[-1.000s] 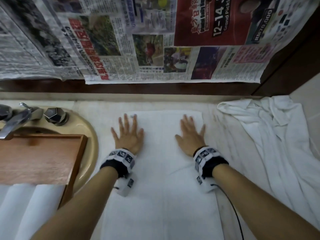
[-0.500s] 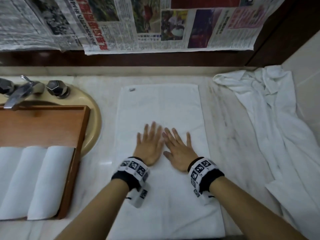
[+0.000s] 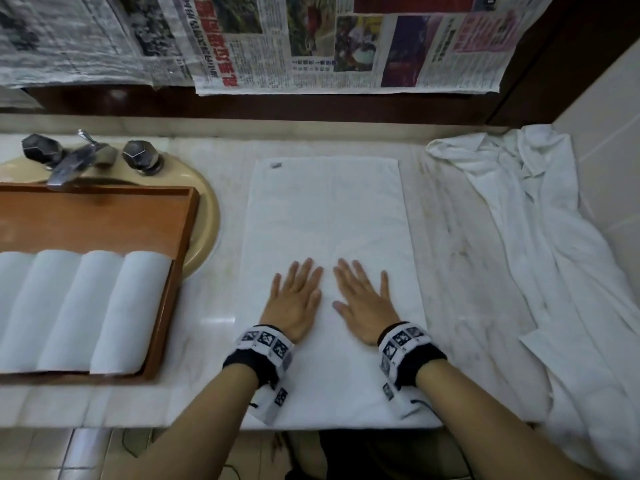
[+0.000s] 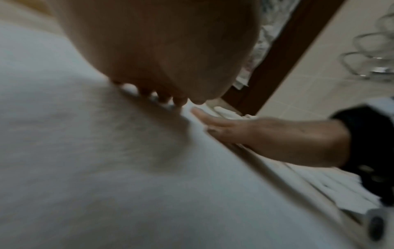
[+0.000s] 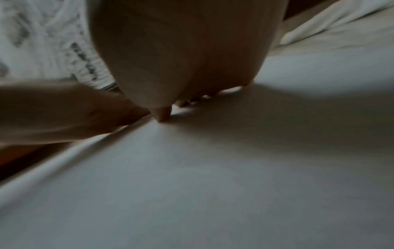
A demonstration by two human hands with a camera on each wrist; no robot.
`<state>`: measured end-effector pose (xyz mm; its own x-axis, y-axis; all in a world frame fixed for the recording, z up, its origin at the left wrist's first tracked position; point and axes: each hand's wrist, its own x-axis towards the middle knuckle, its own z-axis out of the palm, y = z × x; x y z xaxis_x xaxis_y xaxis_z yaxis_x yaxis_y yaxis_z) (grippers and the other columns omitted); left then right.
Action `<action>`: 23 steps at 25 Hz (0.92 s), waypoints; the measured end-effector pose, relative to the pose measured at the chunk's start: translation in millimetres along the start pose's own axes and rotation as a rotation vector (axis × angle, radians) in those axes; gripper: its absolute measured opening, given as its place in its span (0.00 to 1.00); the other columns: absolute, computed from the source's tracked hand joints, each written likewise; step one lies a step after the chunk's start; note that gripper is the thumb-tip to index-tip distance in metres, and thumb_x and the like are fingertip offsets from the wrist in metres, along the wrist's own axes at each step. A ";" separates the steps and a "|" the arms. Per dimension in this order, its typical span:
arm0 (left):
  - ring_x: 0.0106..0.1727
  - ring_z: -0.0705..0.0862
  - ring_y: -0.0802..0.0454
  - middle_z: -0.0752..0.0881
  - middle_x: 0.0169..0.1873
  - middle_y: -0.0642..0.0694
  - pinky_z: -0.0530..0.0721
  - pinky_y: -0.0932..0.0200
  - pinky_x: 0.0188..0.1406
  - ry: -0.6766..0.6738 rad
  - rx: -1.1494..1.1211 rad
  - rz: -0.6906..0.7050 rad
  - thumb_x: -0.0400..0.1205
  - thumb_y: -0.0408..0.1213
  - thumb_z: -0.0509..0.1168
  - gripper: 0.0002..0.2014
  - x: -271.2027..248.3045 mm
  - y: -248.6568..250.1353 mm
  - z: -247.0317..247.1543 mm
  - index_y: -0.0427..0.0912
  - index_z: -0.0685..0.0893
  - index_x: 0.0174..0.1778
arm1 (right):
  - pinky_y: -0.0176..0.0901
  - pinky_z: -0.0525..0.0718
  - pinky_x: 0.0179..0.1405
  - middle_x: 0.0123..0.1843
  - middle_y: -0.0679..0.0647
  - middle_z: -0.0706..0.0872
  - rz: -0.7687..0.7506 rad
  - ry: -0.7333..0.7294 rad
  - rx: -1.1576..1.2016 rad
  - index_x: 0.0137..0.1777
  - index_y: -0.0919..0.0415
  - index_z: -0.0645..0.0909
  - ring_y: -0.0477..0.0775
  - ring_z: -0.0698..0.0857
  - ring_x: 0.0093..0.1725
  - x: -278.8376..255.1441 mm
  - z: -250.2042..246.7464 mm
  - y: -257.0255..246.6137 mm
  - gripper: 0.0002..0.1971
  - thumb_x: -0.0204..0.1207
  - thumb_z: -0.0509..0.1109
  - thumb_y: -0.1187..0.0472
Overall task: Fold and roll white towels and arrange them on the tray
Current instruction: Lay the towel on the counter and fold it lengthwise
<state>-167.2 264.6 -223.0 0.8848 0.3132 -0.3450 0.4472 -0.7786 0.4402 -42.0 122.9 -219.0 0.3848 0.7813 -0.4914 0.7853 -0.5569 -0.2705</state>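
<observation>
A folded white towel (image 3: 325, 216) lies flat and lengthwise on the marble counter (image 3: 460, 271). My left hand (image 3: 294, 299) and right hand (image 3: 363, 303) press palm-down on its near half, side by side, fingers straight and spread. The wrist views show each palm, left hand (image 4: 162, 55) and right hand (image 5: 187, 50), flat on the towel cloth (image 4: 106, 168) (image 5: 213, 185). A wooden tray (image 3: 104, 216) over the sink holds several rolled white towels (image 3: 86, 306) in a row. A crumpled pile of loose white towels (image 3: 554, 254) lies at the right.
The beige sink basin (image 3: 204, 216) and a chrome tap (image 3: 79, 157) with two knobs sit at the left under the tray. Newspaper sheets (image 3: 346, 43) hang over the wall behind. The counter's front edge (image 3: 104, 407) runs below my wrists, floor tiles beyond.
Both hands slid from the far corners of the towel toward me and came together at its middle, smoothing it. They have since moved slightly nearer and a little apart.
</observation>
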 end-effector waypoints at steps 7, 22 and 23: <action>0.85 0.36 0.48 0.36 0.84 0.50 0.35 0.41 0.81 0.064 -0.011 -0.188 0.89 0.52 0.37 0.29 -29.6 -11.3 -6.5 0.49 0.42 0.86 | 0.73 0.32 0.78 0.84 0.46 0.28 0.152 0.032 0.044 0.85 0.53 0.33 0.51 0.30 0.84 -24.4 -2.1 1.5 0.33 0.87 0.44 0.46; 0.84 0.34 0.55 0.35 0.84 0.54 0.32 0.48 0.82 0.137 0.163 -0.089 0.85 0.56 0.30 0.32 -102.0 -12.3 64.6 0.50 0.38 0.85 | 0.68 0.39 0.81 0.87 0.45 0.39 0.069 0.246 -0.070 0.86 0.45 0.44 0.49 0.37 0.85 -89.1 89.4 -25.4 0.32 0.82 0.37 0.40; 0.84 0.34 0.55 0.36 0.84 0.54 0.32 0.48 0.82 0.151 0.156 -0.114 0.84 0.57 0.30 0.32 -106.9 -27.3 60.2 0.50 0.38 0.85 | 0.68 0.39 0.81 0.87 0.46 0.39 0.134 0.276 -0.079 0.86 0.45 0.45 0.50 0.38 0.85 -96.7 91.6 -8.0 0.31 0.83 0.38 0.40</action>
<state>-281.8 219.7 -248.0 0.8445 0.4725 -0.2522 0.5301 -0.8043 0.2685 -129.9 26.0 -245.1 0.5963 0.7553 -0.2721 0.7498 -0.6451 -0.1476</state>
